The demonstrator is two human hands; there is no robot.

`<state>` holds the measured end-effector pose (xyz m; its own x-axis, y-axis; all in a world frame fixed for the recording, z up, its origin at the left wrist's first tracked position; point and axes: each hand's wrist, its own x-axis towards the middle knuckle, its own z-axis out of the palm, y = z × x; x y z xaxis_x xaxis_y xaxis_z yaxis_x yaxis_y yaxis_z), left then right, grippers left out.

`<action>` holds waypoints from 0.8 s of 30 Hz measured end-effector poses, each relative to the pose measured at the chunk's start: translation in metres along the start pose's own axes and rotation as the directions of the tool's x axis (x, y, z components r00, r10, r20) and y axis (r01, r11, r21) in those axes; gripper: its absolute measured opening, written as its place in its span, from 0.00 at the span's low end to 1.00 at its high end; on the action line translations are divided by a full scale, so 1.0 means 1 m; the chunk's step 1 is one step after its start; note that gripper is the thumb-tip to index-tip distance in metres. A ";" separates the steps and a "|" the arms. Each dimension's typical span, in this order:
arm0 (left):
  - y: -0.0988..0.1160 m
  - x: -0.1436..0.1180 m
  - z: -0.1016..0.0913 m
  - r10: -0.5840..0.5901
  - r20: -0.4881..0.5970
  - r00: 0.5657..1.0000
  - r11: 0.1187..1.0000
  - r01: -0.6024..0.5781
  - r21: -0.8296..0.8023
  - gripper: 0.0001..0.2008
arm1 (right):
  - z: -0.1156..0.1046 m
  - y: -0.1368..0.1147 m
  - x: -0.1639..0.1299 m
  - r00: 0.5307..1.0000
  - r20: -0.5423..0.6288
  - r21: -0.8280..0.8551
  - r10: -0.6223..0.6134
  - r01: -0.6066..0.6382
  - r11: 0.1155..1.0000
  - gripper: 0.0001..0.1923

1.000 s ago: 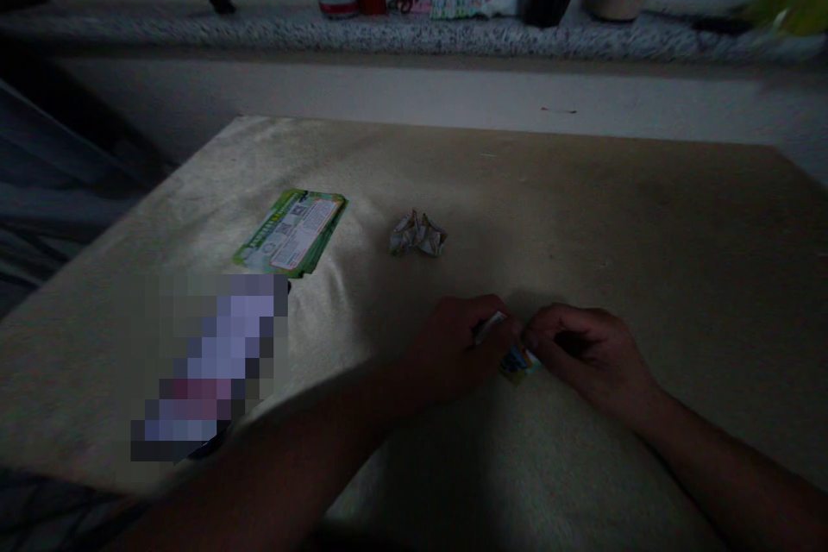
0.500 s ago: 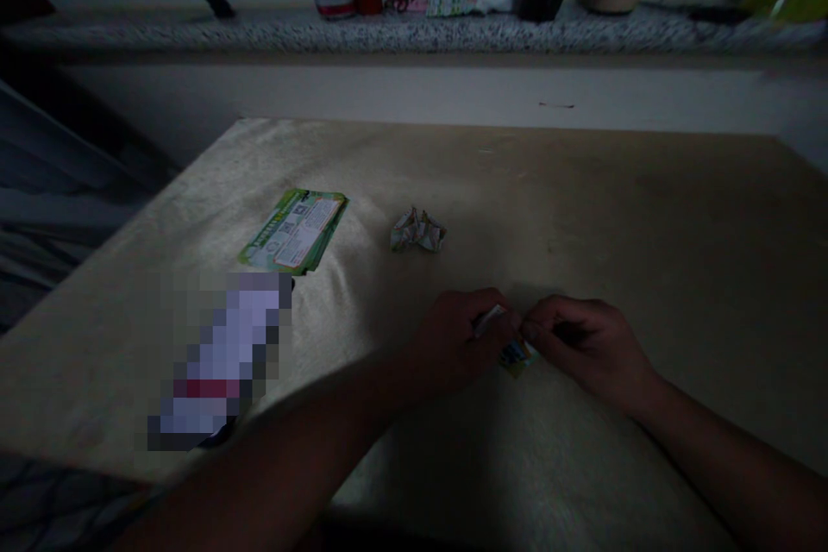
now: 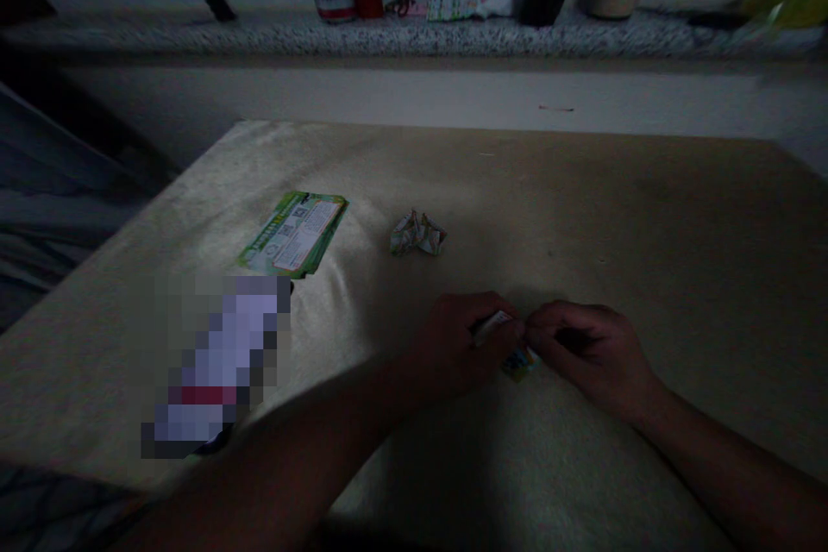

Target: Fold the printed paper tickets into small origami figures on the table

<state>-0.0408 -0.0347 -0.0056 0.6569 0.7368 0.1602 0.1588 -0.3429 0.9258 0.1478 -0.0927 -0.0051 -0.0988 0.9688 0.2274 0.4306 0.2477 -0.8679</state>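
In the head view, the left hand point(image 3: 462, 345) and the right hand point(image 3: 586, 354) are meeting fingertip to fingertip low on the desk point(image 3: 582, 216), both pinching a small folded paper point(image 3: 511, 345). The paper's long axis is running from upper left to lower right, with its coloured end lying toward the person. A crumpled paper ball point(image 3: 417, 235) is lying well apart behind the hands, and a green leaflet point(image 3: 294, 233) is lying flat further left.
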 end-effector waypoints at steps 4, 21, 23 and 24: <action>0.000 0.000 0.000 -0.052 -0.012 0.999 0.996 0.051 -0.076 0.11 | 0.000 0.000 -0.001 1.000 0.005 -0.002 -0.019 0.019 1.000 0.10; 0.003 -0.002 0.001 -0.111 -0.093 0.989 0.981 0.094 -0.171 0.13 | -0.002 -0.002 0.000 0.999 -0.019 0.010 -0.041 0.041 0.999 0.08; 0.001 -0.002 0.001 -0.126 -0.120 0.985 0.975 0.100 -0.200 0.14 | -0.002 -0.003 0.000 0.999 -0.038 0.002 -0.036 0.036 0.999 0.08; 0.000 -0.002 0.002 -0.130 -0.134 0.982 0.972 0.100 -0.213 0.14 | -0.002 -0.003 0.000 0.999 -0.043 -0.001 -0.031 0.031 1.000 0.09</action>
<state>-0.0409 -0.0374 -0.0063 0.5260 0.8464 0.0826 0.0628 -0.1355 0.9888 0.1483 -0.0937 -0.0022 -0.0737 0.9592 0.2731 0.4286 0.2777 -0.8598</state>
